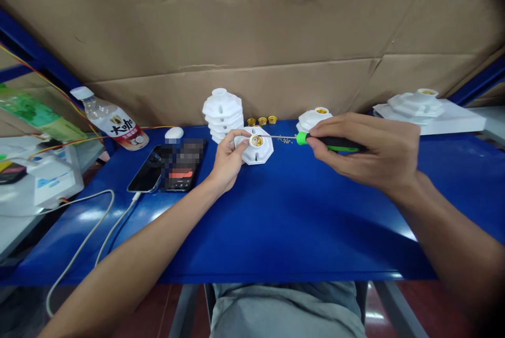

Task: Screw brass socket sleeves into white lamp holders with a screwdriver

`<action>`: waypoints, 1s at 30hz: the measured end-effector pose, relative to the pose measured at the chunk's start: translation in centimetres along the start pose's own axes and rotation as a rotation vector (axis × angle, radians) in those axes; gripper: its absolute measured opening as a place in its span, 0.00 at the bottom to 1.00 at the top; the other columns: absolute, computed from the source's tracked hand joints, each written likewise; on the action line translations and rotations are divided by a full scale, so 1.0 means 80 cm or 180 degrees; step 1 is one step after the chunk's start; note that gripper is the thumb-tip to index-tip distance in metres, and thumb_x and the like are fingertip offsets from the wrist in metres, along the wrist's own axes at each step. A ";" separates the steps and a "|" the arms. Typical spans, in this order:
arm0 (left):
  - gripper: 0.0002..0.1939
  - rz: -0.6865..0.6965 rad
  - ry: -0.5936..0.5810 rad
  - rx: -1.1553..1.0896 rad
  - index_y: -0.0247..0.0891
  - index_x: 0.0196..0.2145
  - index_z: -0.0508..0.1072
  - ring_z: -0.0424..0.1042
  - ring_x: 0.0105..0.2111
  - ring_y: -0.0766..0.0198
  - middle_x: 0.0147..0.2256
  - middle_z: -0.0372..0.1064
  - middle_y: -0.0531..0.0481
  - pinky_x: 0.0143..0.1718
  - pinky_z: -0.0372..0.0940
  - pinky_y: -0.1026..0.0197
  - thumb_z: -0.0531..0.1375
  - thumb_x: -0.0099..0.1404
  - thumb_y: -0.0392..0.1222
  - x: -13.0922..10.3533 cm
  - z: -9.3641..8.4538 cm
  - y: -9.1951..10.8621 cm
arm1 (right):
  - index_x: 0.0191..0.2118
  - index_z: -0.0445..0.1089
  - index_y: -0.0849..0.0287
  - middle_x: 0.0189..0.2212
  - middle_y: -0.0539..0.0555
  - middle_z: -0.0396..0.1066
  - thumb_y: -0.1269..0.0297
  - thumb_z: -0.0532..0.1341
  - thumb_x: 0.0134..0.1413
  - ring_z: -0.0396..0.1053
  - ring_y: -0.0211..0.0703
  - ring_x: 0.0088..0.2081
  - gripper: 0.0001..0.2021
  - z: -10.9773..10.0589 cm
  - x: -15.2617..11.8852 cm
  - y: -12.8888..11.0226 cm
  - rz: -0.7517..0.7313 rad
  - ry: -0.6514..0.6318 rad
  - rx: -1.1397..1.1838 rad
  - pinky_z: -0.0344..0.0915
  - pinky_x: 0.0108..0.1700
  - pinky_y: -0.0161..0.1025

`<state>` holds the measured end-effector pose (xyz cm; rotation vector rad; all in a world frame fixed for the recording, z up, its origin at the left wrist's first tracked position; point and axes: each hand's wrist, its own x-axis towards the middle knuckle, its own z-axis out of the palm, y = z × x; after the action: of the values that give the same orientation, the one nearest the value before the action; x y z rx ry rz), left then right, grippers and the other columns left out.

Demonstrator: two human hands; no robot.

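Observation:
My left hand (229, 161) grips the left edge of a white octagonal lamp socket (262, 155), which has a gold threaded ring in its raised centre. In my right hand (371, 151) is a green and black screwdriver (335, 143), held level with its shaft pointing left. The tip of the shaft reaches the area of the socket's ring and my left fingertips; exact contact cannot be made out. Small screws (287, 139) lie just right of the socket. Several gold rings (262, 121) sit in a row behind it.
A stack of white bases (223, 111) stands behind my left hand. More sockets (313, 118) are behind my right hand, others (414, 106) at far right. Two phones (147, 169), a white oval object (174, 133), cables and a bottle (114, 122) occupy the left of the blue table (276, 232).

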<state>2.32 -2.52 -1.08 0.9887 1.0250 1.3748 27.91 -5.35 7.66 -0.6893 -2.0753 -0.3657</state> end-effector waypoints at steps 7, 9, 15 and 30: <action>0.03 -0.0095 -0.0055 -0.0063 0.41 0.39 0.77 0.76 0.34 0.61 0.39 0.78 0.48 0.30 0.68 0.63 0.65 0.67 0.36 0.001 0.000 0.000 | 0.41 0.81 0.45 0.36 0.47 0.84 0.71 0.71 0.59 0.83 0.48 0.36 0.10 0.007 0.000 0.000 0.0074 0.0165 0.0151 0.81 0.41 0.44; 0.03 -0.0145 -0.0085 -0.0044 0.42 0.40 0.78 0.76 0.33 0.61 0.39 0.77 0.47 0.29 0.68 0.63 0.65 0.68 0.37 0.000 0.000 0.001 | 0.40 0.81 0.45 0.35 0.47 0.84 0.70 0.71 0.59 0.83 0.48 0.36 0.09 0.009 0.000 0.001 0.0123 0.0170 0.0167 0.81 0.40 0.45; 0.03 -0.0259 -0.0202 0.0018 0.43 0.39 0.75 0.76 0.33 0.60 0.38 0.76 0.47 0.31 0.70 0.60 0.66 0.70 0.38 -0.002 0.001 0.003 | 0.41 0.81 0.44 0.35 0.47 0.84 0.71 0.71 0.60 0.83 0.49 0.35 0.10 0.011 -0.001 0.001 0.0205 0.0197 0.0215 0.82 0.40 0.48; 0.03 -0.0595 -0.0301 -0.0208 0.39 0.37 0.77 0.77 0.40 0.56 0.42 0.77 0.45 0.34 0.72 0.60 0.66 0.64 0.36 -0.001 0.007 0.006 | 0.40 0.80 0.46 0.34 0.46 0.84 0.70 0.71 0.59 0.84 0.47 0.34 0.08 0.017 -0.003 0.006 0.0028 0.0218 0.0229 0.82 0.39 0.43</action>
<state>2.71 -2.61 -0.44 0.8783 0.9704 1.1898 27.40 -4.33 6.71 -0.6345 -2.0100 -0.3041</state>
